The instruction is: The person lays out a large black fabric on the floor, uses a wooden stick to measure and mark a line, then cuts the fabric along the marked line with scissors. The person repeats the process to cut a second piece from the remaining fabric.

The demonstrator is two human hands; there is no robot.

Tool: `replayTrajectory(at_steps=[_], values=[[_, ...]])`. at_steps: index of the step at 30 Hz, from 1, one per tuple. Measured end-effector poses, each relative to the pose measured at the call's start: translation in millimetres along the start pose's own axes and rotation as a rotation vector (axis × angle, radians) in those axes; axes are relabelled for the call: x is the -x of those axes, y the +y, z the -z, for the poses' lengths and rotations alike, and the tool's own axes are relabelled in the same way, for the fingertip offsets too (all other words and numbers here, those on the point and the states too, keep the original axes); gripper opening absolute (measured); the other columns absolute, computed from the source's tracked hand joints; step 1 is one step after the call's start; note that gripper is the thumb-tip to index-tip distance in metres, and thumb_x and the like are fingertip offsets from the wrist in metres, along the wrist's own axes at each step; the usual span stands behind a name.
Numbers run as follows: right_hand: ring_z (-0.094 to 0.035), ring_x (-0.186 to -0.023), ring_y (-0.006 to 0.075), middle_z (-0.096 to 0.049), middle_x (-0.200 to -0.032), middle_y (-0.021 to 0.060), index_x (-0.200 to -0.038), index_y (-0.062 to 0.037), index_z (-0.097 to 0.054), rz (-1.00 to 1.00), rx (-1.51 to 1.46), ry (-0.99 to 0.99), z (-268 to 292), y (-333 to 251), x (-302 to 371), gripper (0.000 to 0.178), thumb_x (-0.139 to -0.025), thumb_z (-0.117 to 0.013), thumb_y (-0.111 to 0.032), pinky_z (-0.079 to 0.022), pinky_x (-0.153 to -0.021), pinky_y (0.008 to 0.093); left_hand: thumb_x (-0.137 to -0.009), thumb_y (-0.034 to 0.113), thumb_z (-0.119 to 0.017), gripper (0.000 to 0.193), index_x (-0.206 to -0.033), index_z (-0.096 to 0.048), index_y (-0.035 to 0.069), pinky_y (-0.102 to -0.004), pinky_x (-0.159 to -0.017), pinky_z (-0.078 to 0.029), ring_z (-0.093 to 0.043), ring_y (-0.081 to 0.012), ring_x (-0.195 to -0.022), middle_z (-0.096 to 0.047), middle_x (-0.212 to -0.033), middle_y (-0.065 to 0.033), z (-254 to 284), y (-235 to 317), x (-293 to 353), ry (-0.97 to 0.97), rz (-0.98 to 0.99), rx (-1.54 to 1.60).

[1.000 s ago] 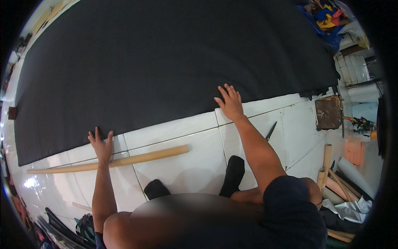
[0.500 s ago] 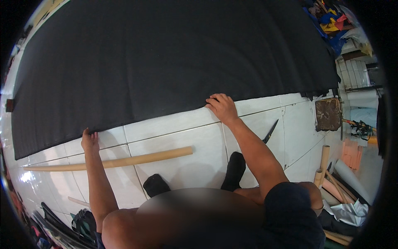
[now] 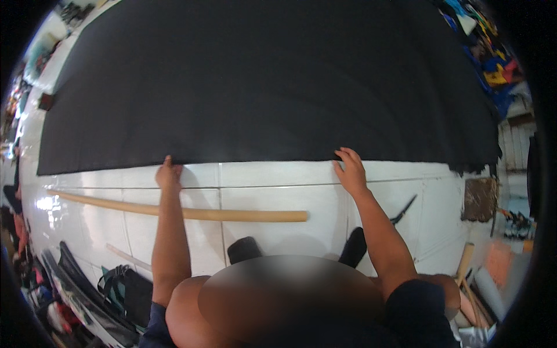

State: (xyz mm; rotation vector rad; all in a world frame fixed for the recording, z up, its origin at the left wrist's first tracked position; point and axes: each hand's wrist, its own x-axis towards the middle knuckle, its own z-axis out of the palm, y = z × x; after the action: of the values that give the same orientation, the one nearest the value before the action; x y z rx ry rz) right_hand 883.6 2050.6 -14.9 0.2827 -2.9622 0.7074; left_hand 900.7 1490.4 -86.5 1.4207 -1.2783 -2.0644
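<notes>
Cloth (image 3: 267, 81), a big black sheet of matte fabric, lies spread over the glossy white tiled floor (image 3: 278, 197), near edge running almost straight across. The left hand (image 3: 169, 174) has one finger reaching onto that edge, the others curled; the right hand (image 3: 351, 175) has its fingers loosely bent at the edge, thumb a bit apart. Can't tell if either one is actually pinching it. For an edge like this, imo go with a light, equal touch on both sides and ease the faint ripples on the right outward, no yanking. Mind the long tan cardboard-looking tube (image 3: 261, 216) under the left forearm (image 3: 171, 249). There's a slim dark blade (image 3: 405, 210) by the right forearm (image 3: 386, 238), a worn brown square board (image 3: 479, 200) further right, and a jumbled multicoloured heap (image 3: 498, 75) past that side.
</notes>
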Motion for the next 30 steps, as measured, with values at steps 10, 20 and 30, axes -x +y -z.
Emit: replayTrajectory(at_steps=[10, 20, 30], values=[[-0.055, -0.123, 0.0363, -0.054, -0.136, 0.0167, -0.123, -0.0059, -0.063, -0.040, 0.193, -0.066, -6, 1, 10, 0.036, -0.090, -0.069, -0.017, -0.044, -0.105, 0.0459, -0.096, 0.010, -0.065, 0.026, -0.108, -0.056, -0.011, -0.0351, -0.077, -0.062, -0.068, -0.0252, -0.084, -0.066, -0.099, -0.0158, -9, -9, 66, -0.237, 0.012, -0.008], [-0.064, -0.108, 0.0361, -0.067, -0.113, 0.0172, -0.119, -0.0077, -0.065, -0.070, 0.396, -0.441, 95, -40, -75, 0.036, -0.092, -0.065, -0.031, -0.052, -0.092, 0.0484, -0.077, 0.029, -0.074, 0.062, -0.135, -0.057, 0.016, -0.0598, -0.111, -0.026, -0.036, -0.0448, -0.137, -0.044, -0.145, -0.0224, 54, -5, 179, -0.545, -0.874, -1.388], [-0.066, -0.108, 0.0357, -0.071, -0.115, 0.0144, -0.121, -0.0091, -0.066, 0.167, 0.554, -0.421, 191, -96, -225, 0.042, -0.094, -0.063, -0.042, -0.053, -0.091, 0.0465, -0.078, 0.023, -0.076, 0.068, -0.142, -0.054, 0.015, -0.0646, -0.118, -0.012, -0.021, -0.0472, -0.147, -0.030, -0.159, -0.0223, 155, 4, 117, -0.484, -1.092, -1.492]])
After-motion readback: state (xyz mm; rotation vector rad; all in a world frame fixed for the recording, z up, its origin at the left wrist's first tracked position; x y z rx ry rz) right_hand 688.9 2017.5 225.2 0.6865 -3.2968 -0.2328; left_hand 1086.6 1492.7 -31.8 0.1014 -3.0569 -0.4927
